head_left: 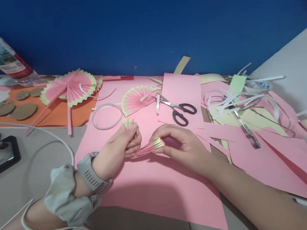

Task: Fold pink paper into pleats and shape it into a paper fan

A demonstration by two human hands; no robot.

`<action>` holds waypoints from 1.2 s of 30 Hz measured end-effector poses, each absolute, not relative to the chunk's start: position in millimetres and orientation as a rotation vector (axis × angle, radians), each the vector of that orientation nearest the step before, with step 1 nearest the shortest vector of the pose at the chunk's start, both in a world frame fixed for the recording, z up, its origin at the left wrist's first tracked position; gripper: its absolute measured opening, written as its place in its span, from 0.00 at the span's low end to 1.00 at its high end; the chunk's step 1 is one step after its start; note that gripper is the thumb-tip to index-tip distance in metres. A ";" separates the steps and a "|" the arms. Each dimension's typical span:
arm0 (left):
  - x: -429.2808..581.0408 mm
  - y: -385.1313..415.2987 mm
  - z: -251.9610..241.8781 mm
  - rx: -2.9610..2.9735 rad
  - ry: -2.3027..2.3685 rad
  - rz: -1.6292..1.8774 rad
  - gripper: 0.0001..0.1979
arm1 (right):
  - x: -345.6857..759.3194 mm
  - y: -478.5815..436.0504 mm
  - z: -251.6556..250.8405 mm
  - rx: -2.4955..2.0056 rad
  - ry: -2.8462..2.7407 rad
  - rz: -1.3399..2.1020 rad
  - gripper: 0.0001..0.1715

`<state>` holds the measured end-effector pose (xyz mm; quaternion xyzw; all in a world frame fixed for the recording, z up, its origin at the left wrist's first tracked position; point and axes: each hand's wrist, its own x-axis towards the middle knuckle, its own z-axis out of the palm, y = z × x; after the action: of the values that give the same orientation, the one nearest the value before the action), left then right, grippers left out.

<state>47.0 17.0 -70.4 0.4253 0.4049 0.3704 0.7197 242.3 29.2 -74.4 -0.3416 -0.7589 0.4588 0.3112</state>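
A pleated pink paper strip (148, 147) with a green and yellow edge is held between my two hands over a large pink sheet (152, 193). My left hand (125, 139) is closed around one part of it, and a pleated end pokes out above the fingers. My right hand (177, 142) pinches the other end between thumb and fingers, its folds pressed together. Just beyond the hands lies an opened paper fan (136, 99) in the same colours. Black-handled scissors (179, 110) rest with their blades by the fan.
Finished-looking fans with pink sticks (69, 88) lie at the back left, beside cardboard discs (24, 111) on orange paper. A bottle (3, 55) leans there. White paper strips (231, 101) and a pen (246, 129) lie right. A white cable (46, 132) crosses the left side.
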 end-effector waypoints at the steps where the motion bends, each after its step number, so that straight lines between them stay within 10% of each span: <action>1: 47.5 16.8 -70.7 0.939 0.879 0.808 0.18 | 242.8 29.4 -74.8 -0.885 -2.014 1.188 0.04; 36: 51.5 14.5 -57.5 1.235 1.022 0.547 0.15 | 238.7 25.7 -77.1 -1.072 -1.970 1.102 0.04</action>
<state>51.5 14.5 -57.5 0.5463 0.4522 0.2419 0.6623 238.7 25.7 -77.1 -0.4069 -0.7480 0.4185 0.3159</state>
